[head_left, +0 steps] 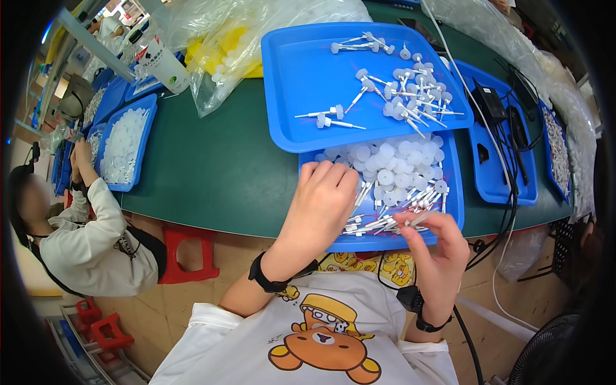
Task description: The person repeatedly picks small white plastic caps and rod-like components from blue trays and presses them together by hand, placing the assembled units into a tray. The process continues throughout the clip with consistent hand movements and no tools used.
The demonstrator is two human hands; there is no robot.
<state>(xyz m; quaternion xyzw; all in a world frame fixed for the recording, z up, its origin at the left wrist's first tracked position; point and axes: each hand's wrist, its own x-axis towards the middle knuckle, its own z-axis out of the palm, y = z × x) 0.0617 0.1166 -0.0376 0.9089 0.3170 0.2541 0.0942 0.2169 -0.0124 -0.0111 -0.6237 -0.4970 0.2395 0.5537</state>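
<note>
My left hand [321, 204] reaches over the left part of the lower blue tray [457, 212], its fingers bent down and drawn together. Its fingertips are hidden, so what they pinch does not show. Thumb and forefinger of my right hand [439, 247] pinch a small white rod [420, 220] over the tray's near right part. Translucent white plastic discs [385, 160] with centre holes are heaped in the tray's far part. Closer to me lie many thin white shafts [369, 226]. An upper blue tray [308, 77] overlaps the far edge and holds joined disc-and-shaft pieces [417, 96].
On the green table [205, 154] a bottle [160, 64] and clear plastic bags [224, 58] stand at the back left. Another blue tray [484, 160] with black cables lies on the right. At the left a person [90, 224] works near a tray of white parts [125, 147].
</note>
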